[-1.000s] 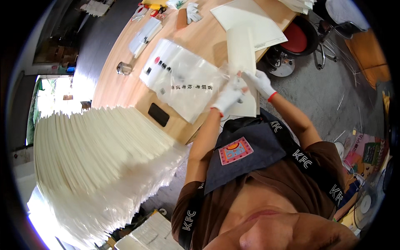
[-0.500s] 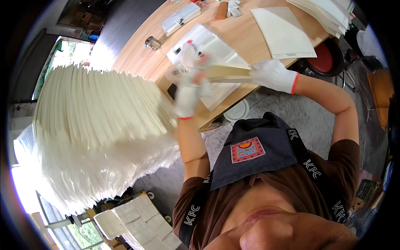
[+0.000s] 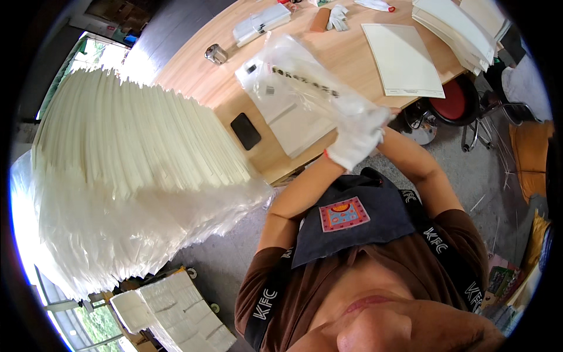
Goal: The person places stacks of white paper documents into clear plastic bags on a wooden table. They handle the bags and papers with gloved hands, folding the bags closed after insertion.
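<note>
Pale wood table (image 3: 352,61) curves across the upper part of the view, a grey floor (image 3: 451,176) below it. One clear bag (image 3: 316,76) with dark print slants above the near edge, its long axis running from upper left down to lower right, where its lower end meets the white-gloved left hand (image 3: 356,141). That hand is the nearer one, its fingers closed on the plastic; the right forearm (image 3: 413,155) crosses in behind it, and whether the right hand is holding anything I cannot tell. Beneath the bag lies flat plastic (image 3: 302,129), its layers uncountable. Counted around them: one black phone (image 3: 246,131) just beside that plastic, one metal canister (image 3: 216,54), one brown block (image 3: 320,20) with one loose glove (image 3: 337,19) next to it, one white sheet (image 3: 403,60) lying alone, one fanned paper stack (image 3: 454,29) and one big pile (image 3: 135,141) of papers at left, too many to count.
</note>
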Tool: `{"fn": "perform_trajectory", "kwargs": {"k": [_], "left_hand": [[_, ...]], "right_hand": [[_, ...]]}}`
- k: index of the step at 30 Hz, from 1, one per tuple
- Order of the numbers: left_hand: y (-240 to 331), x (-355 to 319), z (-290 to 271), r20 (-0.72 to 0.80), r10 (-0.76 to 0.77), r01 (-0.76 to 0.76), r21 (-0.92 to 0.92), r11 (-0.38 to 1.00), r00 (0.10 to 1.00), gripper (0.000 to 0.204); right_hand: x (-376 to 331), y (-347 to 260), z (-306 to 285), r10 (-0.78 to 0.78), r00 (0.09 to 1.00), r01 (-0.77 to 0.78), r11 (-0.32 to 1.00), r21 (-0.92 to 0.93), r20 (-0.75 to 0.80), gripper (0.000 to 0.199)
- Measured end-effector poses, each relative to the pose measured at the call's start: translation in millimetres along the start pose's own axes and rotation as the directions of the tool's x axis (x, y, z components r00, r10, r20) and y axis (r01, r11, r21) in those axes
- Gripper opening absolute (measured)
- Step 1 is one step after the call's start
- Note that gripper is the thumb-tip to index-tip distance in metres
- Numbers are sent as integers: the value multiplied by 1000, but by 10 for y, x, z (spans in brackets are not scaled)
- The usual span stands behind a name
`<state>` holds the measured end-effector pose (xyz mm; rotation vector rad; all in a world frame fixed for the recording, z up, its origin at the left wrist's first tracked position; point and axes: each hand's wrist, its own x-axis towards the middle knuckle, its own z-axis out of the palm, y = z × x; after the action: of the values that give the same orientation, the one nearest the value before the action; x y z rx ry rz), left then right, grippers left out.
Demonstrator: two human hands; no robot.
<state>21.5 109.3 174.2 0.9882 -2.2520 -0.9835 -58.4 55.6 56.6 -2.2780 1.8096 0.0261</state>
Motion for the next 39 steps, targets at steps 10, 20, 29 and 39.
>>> {"fn": "perform_trajectory", "kwargs": {"k": [10, 20, 29, 39], "left_hand": [[-903, -822, 441, -121, -177, 172, -50, 984, 977, 14], [-1689, -2422, 647, -642, -309, 332, -89, 939, 702, 17], [-1272, -2003, 379, -626, -323, 382, -44, 923, 710, 13], [-1854, -2292, 577, -312, -840, 408, -764, 499, 443, 25]], "right_hand": [[-1038, 112, 30, -89, 632, 147, 989, 6, -770, 52], [-1410, 238, -233, 55, 943, -21, 994, -106, 329, 24], [-1268, 397, -60, -260, 959, 278, 942, -187, 115, 16], [-1025, 1092, 652, 129, 989, -147, 846, 512, 71, 41]]}}
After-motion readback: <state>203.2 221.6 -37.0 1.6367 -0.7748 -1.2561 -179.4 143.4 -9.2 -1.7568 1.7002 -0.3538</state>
